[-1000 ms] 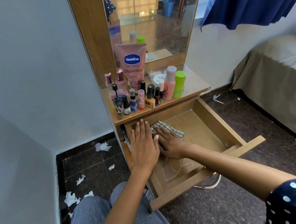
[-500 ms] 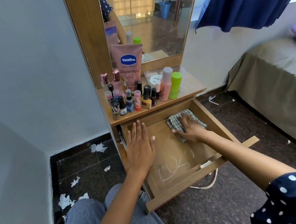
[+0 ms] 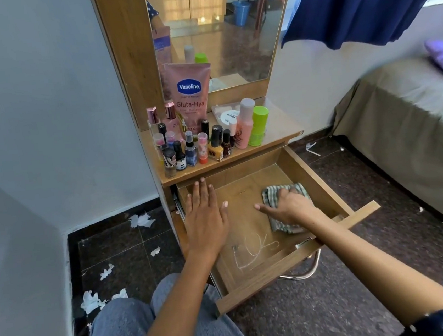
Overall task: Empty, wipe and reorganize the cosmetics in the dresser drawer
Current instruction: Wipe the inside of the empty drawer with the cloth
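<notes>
We see the drawer (image 3: 323, 184) pulled out, holding only the checked cloth (image 3: 276, 218) near its right wall and white scrawls at the front. Our cosmetics (image 3: 206, 142) crowd the tabletop (image 3: 279, 127) above. Our left hand (image 3: 206, 218) lies flat, fingers spread, on the drawer's left side. Our right hand (image 3: 291, 205) presses the cloth, which has slid forward since half a second ago.

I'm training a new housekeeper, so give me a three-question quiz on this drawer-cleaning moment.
1. True or false: cosmetics lie inside the drawer.
2. Which hand presses the striped cloth? A) left B) right
3. Fill in: the white marks lie near the drawer's ___ edge.

Key: 1. False; the bottles stand on the shelf above. 2. B; the right hand is on it, the left hand lies flat. 3. Front.
</notes>
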`<state>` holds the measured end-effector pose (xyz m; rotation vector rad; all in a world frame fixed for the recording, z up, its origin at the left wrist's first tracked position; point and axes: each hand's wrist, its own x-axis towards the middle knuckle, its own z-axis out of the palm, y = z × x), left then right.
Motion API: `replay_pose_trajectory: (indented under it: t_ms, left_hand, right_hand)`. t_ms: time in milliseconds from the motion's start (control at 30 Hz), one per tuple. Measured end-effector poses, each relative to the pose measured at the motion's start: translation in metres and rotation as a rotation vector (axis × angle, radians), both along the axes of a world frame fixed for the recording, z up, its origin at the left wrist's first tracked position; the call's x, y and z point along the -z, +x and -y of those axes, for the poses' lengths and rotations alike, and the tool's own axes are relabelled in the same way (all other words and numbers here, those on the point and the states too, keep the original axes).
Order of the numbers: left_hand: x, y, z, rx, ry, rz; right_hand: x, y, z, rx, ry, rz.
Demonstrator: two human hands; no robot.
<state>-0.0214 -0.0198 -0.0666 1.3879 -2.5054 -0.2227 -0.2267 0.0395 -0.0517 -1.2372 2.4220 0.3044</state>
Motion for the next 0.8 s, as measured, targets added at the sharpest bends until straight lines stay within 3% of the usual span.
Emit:
replay_pose_trajectory:
  t_ms: [200,567,800]
  left_hand:
    - [0.000,-0.001,-0.002,-0.011,-0.002,-0.009]
    - [0.000,-0.002,-0.001,-0.016,0.013,-0.003]
    - [0.001,-0.001,0.001,-0.010,0.002,0.023]
  right_hand:
    - [-0.001,0.000,-0.015,0.043,0.116,0.036]
    - [0.004,0.004,0.041,0.065,-0.134,-0.022]
    - [0.002,0.010,0.050,0.121,-0.058,-0.084]
